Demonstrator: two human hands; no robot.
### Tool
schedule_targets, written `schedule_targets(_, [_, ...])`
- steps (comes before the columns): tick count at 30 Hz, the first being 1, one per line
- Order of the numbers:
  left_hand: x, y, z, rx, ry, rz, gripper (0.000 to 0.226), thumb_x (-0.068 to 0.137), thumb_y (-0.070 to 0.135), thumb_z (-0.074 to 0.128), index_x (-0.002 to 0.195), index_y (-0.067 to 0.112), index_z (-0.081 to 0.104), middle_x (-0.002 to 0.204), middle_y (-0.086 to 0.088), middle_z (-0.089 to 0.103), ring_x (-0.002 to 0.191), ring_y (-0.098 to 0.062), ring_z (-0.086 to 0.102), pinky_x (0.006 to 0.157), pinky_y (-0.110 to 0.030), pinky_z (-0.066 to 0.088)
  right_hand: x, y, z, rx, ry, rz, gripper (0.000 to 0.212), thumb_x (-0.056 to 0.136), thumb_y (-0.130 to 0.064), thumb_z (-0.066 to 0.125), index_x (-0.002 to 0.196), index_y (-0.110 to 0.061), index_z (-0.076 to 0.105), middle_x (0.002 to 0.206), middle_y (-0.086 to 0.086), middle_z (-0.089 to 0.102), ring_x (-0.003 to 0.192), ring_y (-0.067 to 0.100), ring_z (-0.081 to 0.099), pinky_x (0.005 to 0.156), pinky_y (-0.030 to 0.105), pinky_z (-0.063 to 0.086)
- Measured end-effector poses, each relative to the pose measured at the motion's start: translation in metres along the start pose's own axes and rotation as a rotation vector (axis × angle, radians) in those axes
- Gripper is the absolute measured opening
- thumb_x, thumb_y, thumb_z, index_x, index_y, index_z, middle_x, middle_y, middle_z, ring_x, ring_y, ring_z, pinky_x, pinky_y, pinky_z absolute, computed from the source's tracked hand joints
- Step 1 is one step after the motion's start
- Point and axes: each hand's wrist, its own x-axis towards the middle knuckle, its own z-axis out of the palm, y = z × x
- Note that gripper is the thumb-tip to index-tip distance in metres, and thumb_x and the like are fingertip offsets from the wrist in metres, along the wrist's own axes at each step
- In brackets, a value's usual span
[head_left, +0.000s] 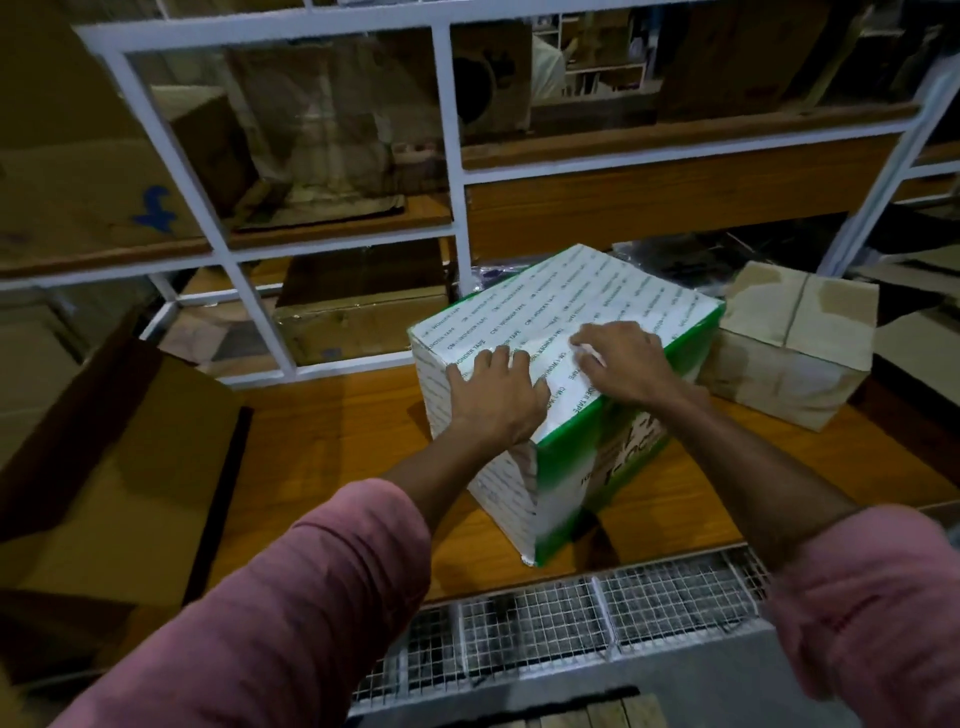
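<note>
Box (597, 291): lies under both our hands.
Left hand (498, 402): flat on its top, empty.
Right hand (626, 364): flat beside, empty.

The box (571, 306) is white on top and on its left face, crossed by slanted rows of small dark repeated lettering. Green bands edge its right side. The shelf board (337, 431) beneath is orange-brown with wood grain. At 3 o'clock from the box, a carton (795, 332) is pale beige with darker blotches. At 9 o'clock an open carton (130, 467) is plain brown. At 10 o'clock a blue mark (156, 208) sits on tan cardboard. The frame (449, 156) is white. At 6 o'clock the wire mesh (545, 623) is a grey-white square grid. The sleeves (291, 597) are dusty pink.
</note>
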Motion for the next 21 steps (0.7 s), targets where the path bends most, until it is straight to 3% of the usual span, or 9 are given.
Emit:
schedule_targets(3, [-0.006, -0.015, -0.005, 0.004, -0.012, 0.019, 0.057, 0.103, 0.053, 0.029, 0.148, 0.019, 0.039, 0.162, -0.007, 0.034, 0.148, -0.029, 0.029, 0.117, -0.071, 0.014, -0.014, -0.014, 0.01, -0.003, -0.018, 0.041, 0.066, 0.094, -0.055, 0.022, 0.148, -0.028, 0.05, 0.161, -0.001, 0.039, 0.15, 0.032, 0.028, 0.12, 0.051, 0.018])
schedule_targets(7, [-0.019, -0.053, -0.017, 0.019, -0.023, 0.02, 0.054, 0.103, 0.048, 0.033, 0.148, 0.018, 0.038, 0.16, -0.008, 0.039, 0.148, -0.031, 0.033, 0.117, -0.074, 0.008, -0.024, -0.062, 0.025, -0.096, -0.027, 0.068, 0.059, 0.102, -0.055, 0.026, 0.152, -0.029, 0.044, 0.165, -0.001, 0.032, 0.151, 0.034, 0.026, 0.119, 0.054, 0.018])
schedule_targets(14, [-0.044, -0.148, -0.046, 0.015, -0.074, -0.213, 0.063, 0.1, 0.033, 0.049, 0.157, 0.016, 0.03, 0.163, -0.012, 0.031, 0.151, -0.041, 0.022, 0.113, -0.078, 0.001, -0.028, -0.191, 0.061, -0.234, -0.062, 0.006, 0.06, 0.102, -0.063, 0.03, 0.151, -0.033, 0.045, 0.161, 0.001, 0.039, 0.137, 0.039, 0.038, 0.108, 0.049, 0.031])
schedule_targets(18, [-0.067, -0.203, -0.043, -0.099, 0.017, -0.31, 0.066, 0.102, 0.045, 0.038, 0.16, 0.017, 0.023, 0.17, -0.008, 0.016, 0.156, -0.038, 0.006, 0.114, -0.079, -0.003, -0.025, -0.245, 0.077, -0.187, -0.047, -0.083, 0.049, 0.105, -0.052, 0.034, 0.145, -0.03, 0.053, 0.152, -0.003, 0.052, 0.128, 0.035, 0.042, 0.099, 0.043, 0.036])
schedule_targets(21, [-0.081, -0.241, -0.04, -0.095, 0.107, -0.253, 0.065, 0.102, 0.051, 0.03, 0.159, 0.02, 0.024, 0.171, -0.004, 0.017, 0.157, -0.033, 0.009, 0.114, -0.079, 0.004, -0.02, -0.259, 0.083, -0.082, -0.004, -0.101, 0.038, 0.107, -0.045, 0.039, 0.131, -0.028, 0.063, 0.14, -0.001, 0.062, 0.124, 0.031, 0.043, 0.092, 0.04, 0.034])
